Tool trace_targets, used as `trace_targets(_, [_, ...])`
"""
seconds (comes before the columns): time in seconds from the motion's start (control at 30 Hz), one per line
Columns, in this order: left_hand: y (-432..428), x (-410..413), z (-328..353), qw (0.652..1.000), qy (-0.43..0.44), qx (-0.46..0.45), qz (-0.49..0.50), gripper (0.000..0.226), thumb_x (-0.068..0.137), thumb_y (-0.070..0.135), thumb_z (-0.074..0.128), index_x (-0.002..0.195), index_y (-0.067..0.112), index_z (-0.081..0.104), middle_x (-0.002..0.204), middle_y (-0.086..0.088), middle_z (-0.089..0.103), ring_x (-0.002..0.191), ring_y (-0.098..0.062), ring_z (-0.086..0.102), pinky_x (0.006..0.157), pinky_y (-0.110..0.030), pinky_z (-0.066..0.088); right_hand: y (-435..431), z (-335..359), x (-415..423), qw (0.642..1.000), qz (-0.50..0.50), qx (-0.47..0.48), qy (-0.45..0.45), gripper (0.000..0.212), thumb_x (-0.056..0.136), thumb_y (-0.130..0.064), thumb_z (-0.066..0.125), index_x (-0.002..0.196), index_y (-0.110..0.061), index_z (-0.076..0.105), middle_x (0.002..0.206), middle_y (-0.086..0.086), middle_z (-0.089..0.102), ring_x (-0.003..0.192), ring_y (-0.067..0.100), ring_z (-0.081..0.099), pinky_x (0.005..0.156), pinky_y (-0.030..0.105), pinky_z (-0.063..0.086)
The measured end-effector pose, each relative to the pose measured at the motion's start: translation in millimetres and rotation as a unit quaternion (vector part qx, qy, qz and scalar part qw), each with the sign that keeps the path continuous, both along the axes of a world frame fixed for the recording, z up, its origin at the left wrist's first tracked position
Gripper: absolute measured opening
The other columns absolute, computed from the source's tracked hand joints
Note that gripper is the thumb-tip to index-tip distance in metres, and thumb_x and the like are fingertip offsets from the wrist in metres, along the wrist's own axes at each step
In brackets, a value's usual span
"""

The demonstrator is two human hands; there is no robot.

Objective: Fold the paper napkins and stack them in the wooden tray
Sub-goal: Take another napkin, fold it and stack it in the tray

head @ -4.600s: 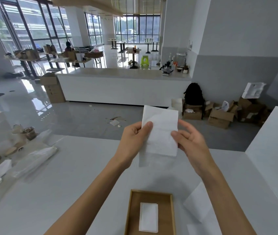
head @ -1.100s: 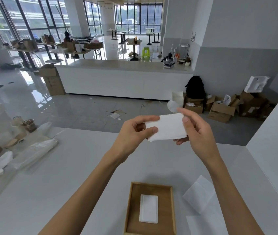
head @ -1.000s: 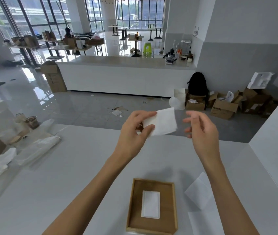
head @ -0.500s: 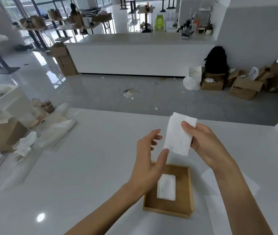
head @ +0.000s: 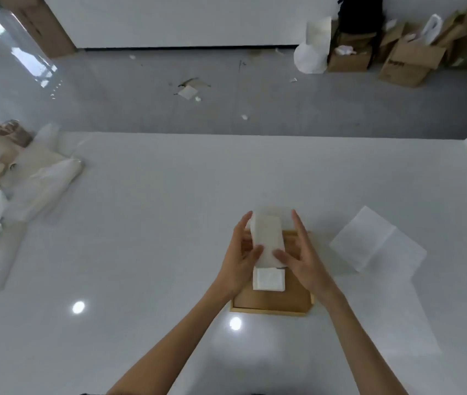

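Both hands hold one folded napkin [head: 267, 241] above the wooden tray [head: 272, 305]. The left hand [head: 240, 262] grips the napkin's left edge, thumb on the upper face and fingers behind it. The right hand [head: 302, 256] grips the right edge in the same way, thumb near the lower corner. Each grip is closed on the napkin; the fingertips behind the paper are hidden.

The held napkin and both hands cover most of the tray. Only the near rim, part of the floor and a strip of the right wall are visible. A second folded napkin [head: 269, 278] lies flat inside the tray; its far end is hidden under the held one.

The tray sits on the white tabletop [head: 141, 223], nearer the near edge and right of centre. A stack of unfolded napkins [head: 374, 239] lies just right of the tray, apart from it. At the left edge, crumpled plastic bags [head: 35, 181] and tissue are blurred and partly cut off by the frame.

Beyond the far edge, cardboard boxes [head: 403, 61] stand on the floor. One box carries dark print, too blurred to read. Both forearms are cut off at the bottom of the frame.
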State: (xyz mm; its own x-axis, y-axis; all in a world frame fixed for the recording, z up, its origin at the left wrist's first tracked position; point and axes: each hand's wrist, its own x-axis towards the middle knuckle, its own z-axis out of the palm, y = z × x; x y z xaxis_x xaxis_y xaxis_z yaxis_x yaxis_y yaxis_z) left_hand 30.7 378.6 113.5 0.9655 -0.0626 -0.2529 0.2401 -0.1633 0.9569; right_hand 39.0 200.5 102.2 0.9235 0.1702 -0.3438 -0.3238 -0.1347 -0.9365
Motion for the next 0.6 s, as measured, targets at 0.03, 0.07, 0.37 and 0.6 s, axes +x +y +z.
trace_targets(0.03, [-1,-2,-19,1.0,0.013,0.015,-0.014,0.059,0.101,0.003,0.056,0.152,0.025,0.035,0.117,-0.015,0.063,0.097,-0.022,0.067,0.083,-0.029,0.059,-2,-21,-8,1.0,-0.012,-0.012,0.01,0.077,0.095,-0.008,0.068,0.155,-0.036,0.028,0.125,0.009,0.065,0.104,0.012,0.069,0.079,0.031,0.061])
trace_targets(0.07, [-3,-5,-39,0.998,0.027,0.041,-0.029,0.054,0.101,0.001,0.054,0.148,0.025,0.042,0.12,-0.017,0.06,0.096,-0.018,0.066,0.083,-0.024,0.057,-3,-41,-15,0.999,-0.023,-0.024,0.021,0.066,0.095,-0.003,0.066,0.149,-0.031,0.04,0.125,0.013,0.064,0.099,0.007,0.069,0.075,0.029,0.061])
trace_targets(0.37, [-15,-12,-134,0.965,0.1,0.168,-0.174,0.068,0.097,-0.013,0.05,0.156,0.01,0.027,0.148,-0.011,0.035,0.092,-0.016,0.045,0.084,-0.006,0.042,-6,-138,-31,0.964,0.025,-0.264,-0.027,0.045,0.092,-0.004,0.066,0.133,-0.021,0.061,0.127,-0.001,0.057,0.098,0.015,0.062,0.086,0.04,0.057])
trace_targets(0.6, [-17,-9,-154,0.943,0.105,0.231,-0.214,0.083,0.095,-0.01,0.051,0.161,0.011,0.005,0.154,-0.013,0.021,0.101,-0.027,0.049,0.096,-0.03,0.049,-1,-156,-29,0.932,0.065,-0.356,-0.011,0.048,0.096,-0.016,0.06,0.139,-0.036,0.051,0.13,-0.01,0.053,0.095,0.013,0.063,0.072,0.033,0.054])
